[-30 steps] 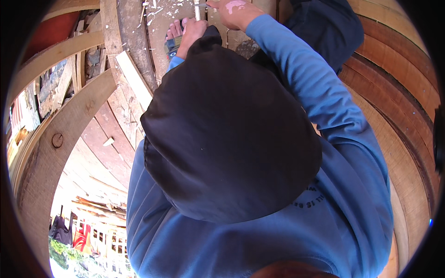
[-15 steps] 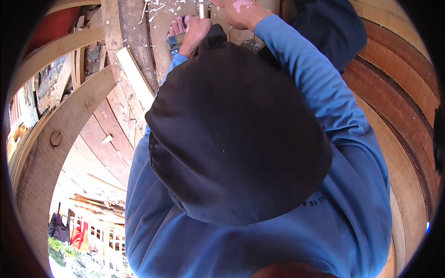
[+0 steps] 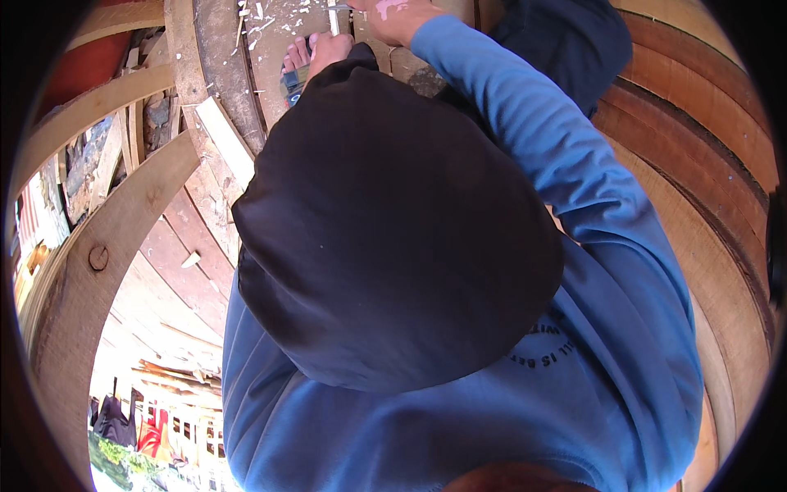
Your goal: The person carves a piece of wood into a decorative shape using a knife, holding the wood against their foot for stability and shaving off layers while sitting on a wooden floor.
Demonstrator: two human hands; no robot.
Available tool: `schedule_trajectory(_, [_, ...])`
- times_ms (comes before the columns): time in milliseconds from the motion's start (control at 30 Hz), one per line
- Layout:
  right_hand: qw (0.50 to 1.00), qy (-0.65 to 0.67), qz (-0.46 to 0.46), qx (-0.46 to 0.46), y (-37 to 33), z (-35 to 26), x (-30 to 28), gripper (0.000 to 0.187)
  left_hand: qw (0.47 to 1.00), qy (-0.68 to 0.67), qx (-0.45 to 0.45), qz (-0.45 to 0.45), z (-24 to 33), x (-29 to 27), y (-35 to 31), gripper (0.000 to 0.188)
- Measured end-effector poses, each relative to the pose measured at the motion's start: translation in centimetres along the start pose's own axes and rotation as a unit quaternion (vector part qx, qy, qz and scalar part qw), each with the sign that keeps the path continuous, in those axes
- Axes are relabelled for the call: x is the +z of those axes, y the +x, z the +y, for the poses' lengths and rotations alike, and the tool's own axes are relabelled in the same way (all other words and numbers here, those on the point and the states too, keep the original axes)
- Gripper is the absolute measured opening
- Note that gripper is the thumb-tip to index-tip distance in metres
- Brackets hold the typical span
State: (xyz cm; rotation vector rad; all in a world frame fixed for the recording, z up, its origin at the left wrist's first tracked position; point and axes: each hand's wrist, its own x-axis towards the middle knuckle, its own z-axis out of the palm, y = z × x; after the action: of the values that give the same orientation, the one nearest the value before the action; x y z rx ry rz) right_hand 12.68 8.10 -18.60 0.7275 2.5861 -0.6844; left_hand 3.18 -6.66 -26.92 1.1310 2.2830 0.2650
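Beyond my bent left knee (image 3: 393, 221), in dark cloth, my left hand (image 3: 329, 51) is closed on a narrow pale wood strip (image 3: 333, 18) beside my sandalled left foot (image 3: 295, 56). My right hand (image 3: 397, 18) is closed at the top edge, close to the strip. From its fingers a thin grey blade (image 3: 345, 6), apparently a knife's, points at the strip. The picture's edge cuts off the strip's far end and part of the right hand. The knee hides my left forearm.
White wood shavings (image 3: 261, 26) litter the brown planks around my foot. A pale board (image 3: 225, 139) lies left of the knee. Curved wooden ribs (image 3: 123, 217) rise at the left, and curved planking (image 3: 689, 148) lines the right. Scrap wood (image 3: 176, 377) lies at lower left.
My knee, both hands and the wood strip have shifted left in the picture. More of my left hand is now hidden behind the knee. The grip on the strip is unchanged.
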Motion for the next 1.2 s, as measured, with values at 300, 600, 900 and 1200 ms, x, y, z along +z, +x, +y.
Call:
schedule_trajectory(300, [0.998, 0.023, -0.009, 0.056, 0.2, -1.4, 0.2, 0.04, 0.999, 0.035, 0.034, -0.017, 0.3, -1.3, -1.0, 0.027])
schedule_trajectory(600, [0.999, -0.009, -0.025, -0.029, -0.9, 0.3, 0.3, 0.045, 0.999, 0.038, 0.037, 0.004, 1.5, -2.3, -1.5, 0.025])
schedule_trajectory(900, [0.998, -0.005, -0.03, 0.046, -0.6, -1.6, -1.2, 0.051, 0.997, 0.066, 0.038, -0.007, 1.9, -3.3, -2.3, 0.026])
schedule_trajectory(1200, [0.997, 0.067, 0.01, 0.047, -0.7, -1.4, -0.6, 0.044, 0.999, 0.037, -0.01, -0.035, 1.8, -2.8, -1.4, 0.031])
